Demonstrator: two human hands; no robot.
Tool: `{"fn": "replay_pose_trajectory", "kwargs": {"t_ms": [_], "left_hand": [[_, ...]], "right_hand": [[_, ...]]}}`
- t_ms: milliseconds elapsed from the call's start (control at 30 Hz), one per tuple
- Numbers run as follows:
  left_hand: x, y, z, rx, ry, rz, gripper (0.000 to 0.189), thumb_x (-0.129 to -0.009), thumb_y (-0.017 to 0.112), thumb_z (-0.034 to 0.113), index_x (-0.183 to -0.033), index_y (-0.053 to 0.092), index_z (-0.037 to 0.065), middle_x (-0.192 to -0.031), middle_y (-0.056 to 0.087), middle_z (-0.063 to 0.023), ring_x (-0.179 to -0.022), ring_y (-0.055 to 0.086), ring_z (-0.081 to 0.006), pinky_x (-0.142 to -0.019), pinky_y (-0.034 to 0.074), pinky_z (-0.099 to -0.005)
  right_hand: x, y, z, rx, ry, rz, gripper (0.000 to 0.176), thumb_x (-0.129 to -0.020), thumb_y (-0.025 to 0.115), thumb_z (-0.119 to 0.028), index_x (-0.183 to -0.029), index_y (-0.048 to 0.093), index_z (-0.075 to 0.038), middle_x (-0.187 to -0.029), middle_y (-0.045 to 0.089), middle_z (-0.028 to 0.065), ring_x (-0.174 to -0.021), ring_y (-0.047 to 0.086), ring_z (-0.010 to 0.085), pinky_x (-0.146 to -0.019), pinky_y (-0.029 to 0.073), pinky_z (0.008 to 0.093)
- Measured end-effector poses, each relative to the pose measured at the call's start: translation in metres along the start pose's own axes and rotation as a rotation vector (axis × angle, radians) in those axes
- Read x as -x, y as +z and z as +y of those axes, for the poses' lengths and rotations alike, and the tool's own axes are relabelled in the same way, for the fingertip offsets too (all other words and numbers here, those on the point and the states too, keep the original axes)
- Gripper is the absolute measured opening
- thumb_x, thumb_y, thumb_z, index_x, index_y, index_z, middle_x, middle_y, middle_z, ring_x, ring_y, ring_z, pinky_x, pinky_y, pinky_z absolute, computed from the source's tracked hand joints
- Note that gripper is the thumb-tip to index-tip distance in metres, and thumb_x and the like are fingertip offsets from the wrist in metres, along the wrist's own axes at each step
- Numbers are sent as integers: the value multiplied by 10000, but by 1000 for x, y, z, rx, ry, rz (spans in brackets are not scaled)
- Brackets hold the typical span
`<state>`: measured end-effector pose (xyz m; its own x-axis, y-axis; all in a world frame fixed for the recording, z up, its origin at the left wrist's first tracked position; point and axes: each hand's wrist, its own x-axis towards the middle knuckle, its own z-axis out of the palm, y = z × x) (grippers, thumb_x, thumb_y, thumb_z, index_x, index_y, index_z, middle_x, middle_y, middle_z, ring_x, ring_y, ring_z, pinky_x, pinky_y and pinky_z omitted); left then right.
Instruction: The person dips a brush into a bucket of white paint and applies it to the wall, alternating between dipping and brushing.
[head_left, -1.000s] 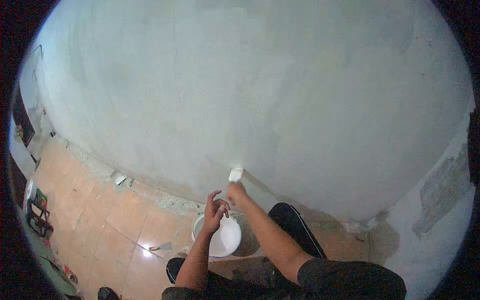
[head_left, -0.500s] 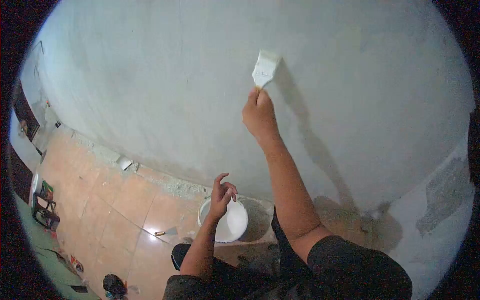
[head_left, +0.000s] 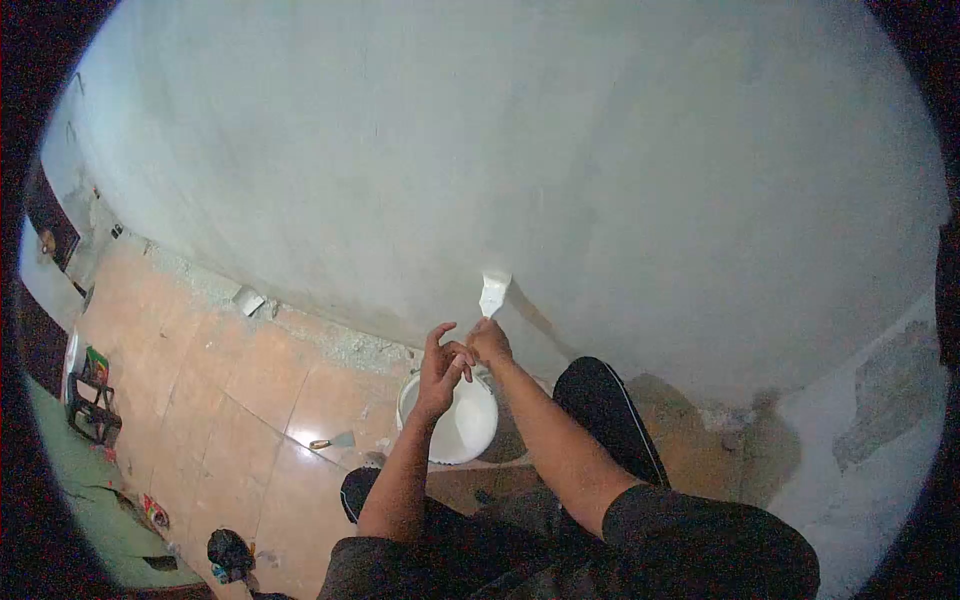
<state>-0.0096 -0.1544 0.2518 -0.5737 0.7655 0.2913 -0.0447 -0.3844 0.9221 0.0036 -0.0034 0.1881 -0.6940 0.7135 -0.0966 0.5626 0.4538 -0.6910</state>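
Note:
My right hand (head_left: 489, 342) grips the handle of a flat paintbrush (head_left: 493, 291) coated in white, its bristles against the lower part of the pale wall (head_left: 560, 160). My left hand (head_left: 441, 371) hovers just left of the right hand with fingers loosely spread and holds nothing. Below both hands a white bucket (head_left: 455, 425) of white paint stands on the floor close to the wall.
Orange floor tiles (head_left: 230, 410) run to the left, with rubble along the wall base. A small scraper (head_left: 333, 441) lies on the tiles near the bucket. My dark-trousered knee (head_left: 600, 400) is raised by the wall. Clutter (head_left: 92, 395) sits at far left.
My right hand has swept the brush down the wall from high up to just above the bucket. My left hand has stayed in about the same place.

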Motion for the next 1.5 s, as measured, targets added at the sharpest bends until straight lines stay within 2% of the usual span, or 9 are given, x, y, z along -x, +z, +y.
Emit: {"fn": "replay_pose_trajectory", "kwargs": {"t_ms": [100, 167, 467, 700, 933, 1167, 1233, 1300, 1500], "left_hand": [[-1, 1, 4, -11, -13, 27, 523, -877, 532, 196, -1299, 265, 40, -761, 528, -92, -626, 495, -140, -578, 438, -264], [-1, 0, 4, -35, -9, -4, 532, -876, 535, 196, -1302, 259, 37, -758, 528, -93, -627, 494, -141, -577, 439, -264], [0, 3, 1, -21, 6, -2, 543, -869, 545, 210, -1295, 268, 18, -750, 529, -92, -615, 495, -139, -575, 440, -272], [-1, 6, -4, -55, 28, 14, 556, -852, 547, 270, -1297, 278, 71, -764, 553, -65, -572, 516, -118, -448, 344, -205], [-1, 1, -4, -31, 2, -19, 556, -859, 560, 205, -1299, 268, 32, -763, 538, -87, -617, 498, -135, -586, 443, -266], [-1, 0, -1, -59, -17, -11, 555, -857, 558, 185, -1299, 263, 28, -771, 542, -90, -621, 499, -137, -584, 446, -264], [0, -2, -9, -82, 41, -4, 590, -838, 571, 294, -1303, 280, 73, -764, 560, -62, -580, 520, -117, -463, 358, -206], [2, -2, -7, -84, 26, 2, 593, -838, 571, 295, -1305, 279, 74, -763, 560, -62, -579, 519, -115, -461, 355, -204], [9, -2, 5, -31, -23, -24, 547, -863, 559, 190, -1297, 267, 30, -763, 535, -85, -620, 497, -133, -580, 444, -263]], "right_hand": [[-15, 14, 20, 186, -373, 16, 225, -790, 477, -191, -682, 539, -4, -756, 585, 211, -703, 615, 326, -592, 473, 447], [7, -60, -48, -508, 234, -277, 230, -749, 469, -166, -558, 478, -38, -569, 505, 120, -466, 497, 238, -398, 348, 398], [53, -238, -210, -723, -103, 82, 307, -912, 343, -251, -719, 465, -45, -515, 413, 26, -387, 375, 138, -364, 268, 295], [2, -149, -122, -100, -192, 405, 261, -915, 366, -236, -958, 475, -2, -882, 594, 244, -895, 571, 411, -758, 422, 512], [-4, -49, -29, -70, 264, 206, 289, -846, 478, -221, -1073, 485, -42, -965, 610, 207, -932, 588, 378, -792, 445, 488], [3, 3, 27, -105, 202, 90, 329, -787, 498, -175, -1076, 551, -26, -859, 634, 181, -823, 641, 295, -735, 502, 412], [0, -31, -4, 227, -27, -329, 206, -744, 526, -172, -834, 637, -25, -661, 621, 158, -628, 649, 276, -600, 520, 368], [2, -64, -41, -742, 460, -97, 203, -707, 521, -155, -538, 523, -42, -505, 527, 98, -378, 478, 237, -395, 386, 381], [3, -237, -153, -1124, 191, -292, 215, -816, 385, -150, -615, 443, -99, -474, 383, -1, -352, 284, 91, -330, 202, 263]]}}
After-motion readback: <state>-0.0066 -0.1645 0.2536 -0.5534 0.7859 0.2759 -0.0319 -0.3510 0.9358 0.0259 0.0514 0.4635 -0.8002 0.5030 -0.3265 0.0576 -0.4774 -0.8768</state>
